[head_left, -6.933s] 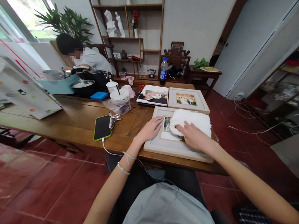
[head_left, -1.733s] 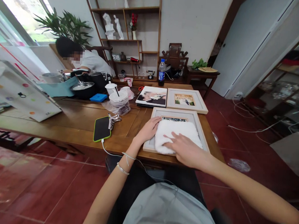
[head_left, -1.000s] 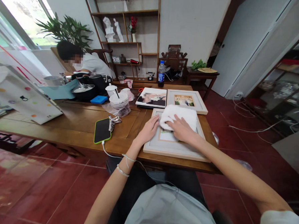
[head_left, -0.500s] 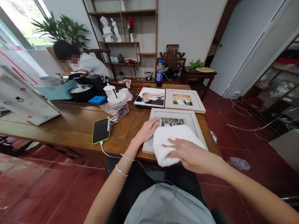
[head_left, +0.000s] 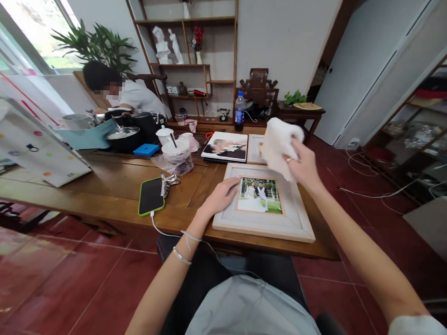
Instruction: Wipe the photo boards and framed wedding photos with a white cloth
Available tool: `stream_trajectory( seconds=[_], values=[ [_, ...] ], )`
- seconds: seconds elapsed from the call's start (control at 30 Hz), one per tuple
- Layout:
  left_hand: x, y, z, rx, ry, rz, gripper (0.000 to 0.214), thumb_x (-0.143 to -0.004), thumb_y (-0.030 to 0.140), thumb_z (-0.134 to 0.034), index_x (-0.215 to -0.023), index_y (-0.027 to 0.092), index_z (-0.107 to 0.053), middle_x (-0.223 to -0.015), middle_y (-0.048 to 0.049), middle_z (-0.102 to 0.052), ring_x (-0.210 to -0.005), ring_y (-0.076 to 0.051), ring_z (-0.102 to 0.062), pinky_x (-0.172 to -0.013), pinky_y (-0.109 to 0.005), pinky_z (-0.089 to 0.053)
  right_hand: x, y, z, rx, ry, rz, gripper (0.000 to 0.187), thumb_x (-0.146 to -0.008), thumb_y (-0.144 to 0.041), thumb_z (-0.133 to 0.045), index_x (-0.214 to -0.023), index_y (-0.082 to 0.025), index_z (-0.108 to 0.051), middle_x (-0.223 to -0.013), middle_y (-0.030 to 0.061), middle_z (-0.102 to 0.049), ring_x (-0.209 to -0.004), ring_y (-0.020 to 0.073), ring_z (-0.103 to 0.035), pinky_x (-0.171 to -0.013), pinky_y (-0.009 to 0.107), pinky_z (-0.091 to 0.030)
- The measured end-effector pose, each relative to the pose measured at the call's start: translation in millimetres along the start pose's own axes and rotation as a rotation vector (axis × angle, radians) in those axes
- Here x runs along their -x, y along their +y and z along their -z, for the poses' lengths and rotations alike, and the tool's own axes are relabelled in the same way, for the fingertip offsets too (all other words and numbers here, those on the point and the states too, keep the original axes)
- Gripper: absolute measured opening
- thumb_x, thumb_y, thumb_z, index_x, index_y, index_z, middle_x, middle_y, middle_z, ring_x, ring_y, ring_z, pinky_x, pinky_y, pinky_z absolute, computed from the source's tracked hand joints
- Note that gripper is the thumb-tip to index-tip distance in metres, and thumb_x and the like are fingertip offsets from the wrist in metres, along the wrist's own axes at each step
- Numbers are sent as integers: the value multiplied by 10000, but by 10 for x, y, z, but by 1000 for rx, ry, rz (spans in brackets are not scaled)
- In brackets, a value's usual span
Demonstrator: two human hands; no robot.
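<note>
A white-framed photo (head_left: 262,224) lies flat at the near right of the wooden table (head_left: 106,191). My left hand (head_left: 221,196) rests on its left edge, fingers laid flat against the frame. My right hand (head_left: 301,162) is lifted above the frame's far edge and grips a bunched white cloth (head_left: 278,144). The cloth hangs clear of the picture glass and partly hides a second white frame (head_left: 253,149) behind it.
A frameless photo print (head_left: 226,145) lies beside the second frame. A green-cased phone (head_left: 150,195) on a cable, a clip, plastic cups (head_left: 177,152), pots and a water bottle (head_left: 240,111) crowd the table. Another person sits at the far left. Shelves line the back wall.
My right hand was rubbing the cloth back and forth over the near frame; now it has lifted the cloth up and away, uncovering the whole photo. My left hand stayed on the frame's edge.
</note>
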State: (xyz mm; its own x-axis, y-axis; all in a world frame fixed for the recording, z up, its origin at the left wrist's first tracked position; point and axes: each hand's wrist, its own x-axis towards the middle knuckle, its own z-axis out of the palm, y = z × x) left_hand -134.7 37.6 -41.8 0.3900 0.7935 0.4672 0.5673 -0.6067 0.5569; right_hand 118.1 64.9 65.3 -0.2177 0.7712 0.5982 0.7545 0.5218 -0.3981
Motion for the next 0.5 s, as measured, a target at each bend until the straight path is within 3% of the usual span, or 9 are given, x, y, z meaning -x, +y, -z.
stream_trajectory(
  seconds=[0.07,0.17,0.23,0.37,0.5],
  values=[
    [-1,-2,2,-2,-2,2,346,-897,233,-450,-1210,136,-559,-1289,-124,-560,-1228,-228,-493,-1073,-413,-357,-81,-33,-247,172,-93,180,566,-724,-22,-416,-1275,-135,-485,-1306,141,-519,-1197,283,-462,-960,430,-378],
    [-9,15,15,-4,0,-10,322,-895,216,-450,-1183,150,-579,-1266,-111,-578,-1206,-228,-510,-1060,-406,-370,-83,-63,-583,332,-374,487,603,-649,43,-435,-1199,-169,-560,-1334,145,-501,-1306,274,-345,-1042,497,-254],
    [-16,29,24,6,-4,-31,300,-895,202,-444,-1147,167,-602,-1232,-95,-601,-1166,-224,-539,-1035,-400,-398,-24,-74,-737,376,-510,574,601,-650,62,-419,-1184,-168,-569,-1327,153,-510,-1330,249,-318,-1048,517,-218],
    [-18,20,20,14,-8,-44,304,-890,190,-446,-1146,160,-606,-1238,-99,-598,-1172,-219,-537,-1043,-394,-392,94,-52,-744,411,-575,493,600,-668,71,-383,-1175,-179,-584,-1308,159,-530,-1310,220,-361,-1019,479,-264],
    [-7,-2,5,3,-5,-2,346,-892,207,-447,-1185,84,-582,-1275,-152,-567,-1216,-227,-505,-1076,-390,-358,164,103,-406,481,-618,382,547,-642,49,-399,-1042,-211,-667,-1261,134,-574,-1185,247,-501,-964,437,-323]
  ],
)
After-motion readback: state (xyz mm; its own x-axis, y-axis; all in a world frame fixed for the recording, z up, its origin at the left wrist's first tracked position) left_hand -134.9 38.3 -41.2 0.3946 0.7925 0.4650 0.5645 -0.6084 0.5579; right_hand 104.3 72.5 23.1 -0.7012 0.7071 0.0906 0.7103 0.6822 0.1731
